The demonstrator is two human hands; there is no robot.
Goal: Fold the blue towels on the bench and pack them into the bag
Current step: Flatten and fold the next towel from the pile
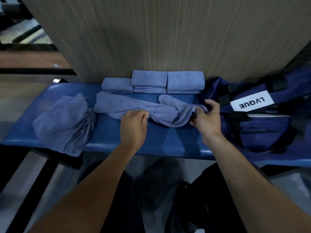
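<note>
The padded blue tabletop (107,130) runs across in front of you, backed by a wood-grain panel (151,34). At its right end sits the navy bag (262,132), its white label (252,102) facing up. A crumpled blue towel (62,121) lies at the left end, spilling over the near edge. The loose towel you are working on (134,105) lies rumpled across the middle. Behind it, against the panel, folded towels (168,81) are stacked side by side. Your right hand (206,119) has its fingers curled, pinching the right end of the loose towel just beside the bag. Your left hand (133,124) rests knuckles-up on the towel's near edge, fingers bent and gathering the cloth.
</note>
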